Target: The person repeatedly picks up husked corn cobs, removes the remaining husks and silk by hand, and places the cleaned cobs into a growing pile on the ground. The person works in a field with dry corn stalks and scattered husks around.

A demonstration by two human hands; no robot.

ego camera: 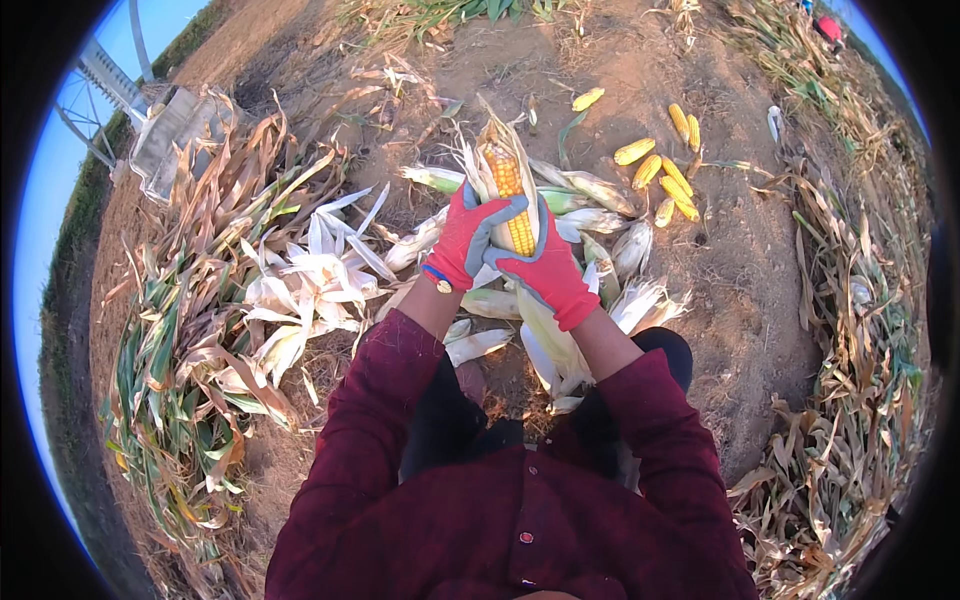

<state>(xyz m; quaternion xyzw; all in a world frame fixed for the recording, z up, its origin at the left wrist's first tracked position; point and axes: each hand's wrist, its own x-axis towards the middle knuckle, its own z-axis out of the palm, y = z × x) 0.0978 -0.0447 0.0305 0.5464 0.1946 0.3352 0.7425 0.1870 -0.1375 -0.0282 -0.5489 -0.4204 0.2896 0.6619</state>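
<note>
Both hands wear red and grey work gloves and hold one partly husked ear of corn [506, 176] in front of me, its yellow kernels bared down the middle. My left hand [472, 232] wraps its left side, and my right hand [547, 262] grips its lower right side. Pale husk still stands around the tip and right side. Pale husk leaves [555, 349] hang below my right hand. Under and around the hands, several unhusked ears lie on the soil, among them one at the right [600, 191]. The ear's base is hidden by the gloves.
Several bare yellow cobs [675, 187] lie on the soil at right. Stripped white husks [307, 289] lie at left beside a heap of dry stalks [225, 202]. More stalks [855, 337] line the right. A concrete block [176, 139] stands far left; a person [829, 30] is far off.
</note>
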